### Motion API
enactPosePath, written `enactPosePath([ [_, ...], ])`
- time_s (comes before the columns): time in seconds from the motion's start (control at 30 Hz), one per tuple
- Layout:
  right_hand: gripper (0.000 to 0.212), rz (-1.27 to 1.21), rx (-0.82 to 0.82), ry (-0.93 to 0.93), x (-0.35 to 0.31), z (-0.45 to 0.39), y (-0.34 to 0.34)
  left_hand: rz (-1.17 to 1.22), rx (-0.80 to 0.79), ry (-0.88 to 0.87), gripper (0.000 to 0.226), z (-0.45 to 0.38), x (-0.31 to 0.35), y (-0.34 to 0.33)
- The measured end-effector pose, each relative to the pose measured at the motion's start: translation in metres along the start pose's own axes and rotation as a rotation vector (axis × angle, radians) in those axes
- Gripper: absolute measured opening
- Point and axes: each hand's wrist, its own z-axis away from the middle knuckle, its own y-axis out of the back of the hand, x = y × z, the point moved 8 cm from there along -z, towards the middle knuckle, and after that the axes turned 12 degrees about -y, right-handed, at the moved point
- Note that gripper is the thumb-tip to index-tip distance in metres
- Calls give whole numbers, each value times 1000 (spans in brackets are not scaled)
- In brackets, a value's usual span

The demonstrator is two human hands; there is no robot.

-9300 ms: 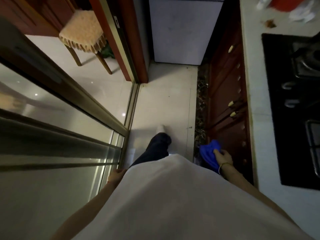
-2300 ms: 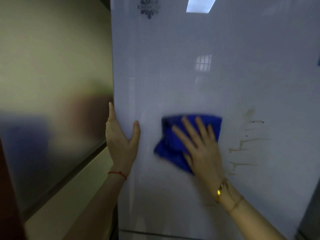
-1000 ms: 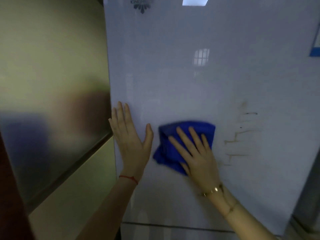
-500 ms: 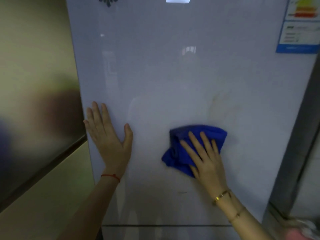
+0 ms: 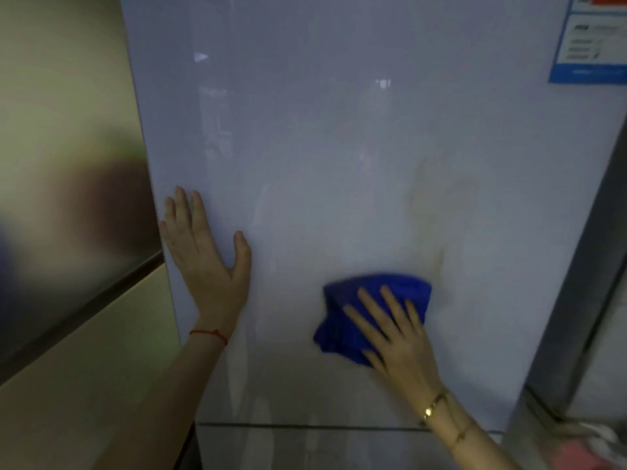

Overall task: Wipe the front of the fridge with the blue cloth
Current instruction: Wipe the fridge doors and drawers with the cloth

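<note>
Shifted rightward, blue cloth [image 5: 373,300] under right hand [image 5: 398,337] smears fridge [image 5: 339,164] stain.

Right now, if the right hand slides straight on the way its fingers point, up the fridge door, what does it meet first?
The right hand presses the blue cloth flat on the fridge door, fingers pointing up and slightly left. First in that line looks like the faint brownish smear, though it lies a bit right of it. Otherwise bare door.

Label [image 5: 588,45] cut off, text blurred.

blue-edged label [image 5: 590,42] on fridge [image 5: 339,147] upper right, print seemingly too blurred to read
</note>
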Motion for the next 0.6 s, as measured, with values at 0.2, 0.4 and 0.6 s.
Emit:
enactPosePath([
  [0.2,51,-216,166,-350,43,-68,46,-1,-66,-43,65,26,-2,3],
  [0.4,80,-82,26,-57,-34,-6,-8,-16,-68,-65,63,36,-7,4],
  [0.6,81,-57,-6,-110,0,65,-20,-22,-65,-61,63,37,-9,4],
])
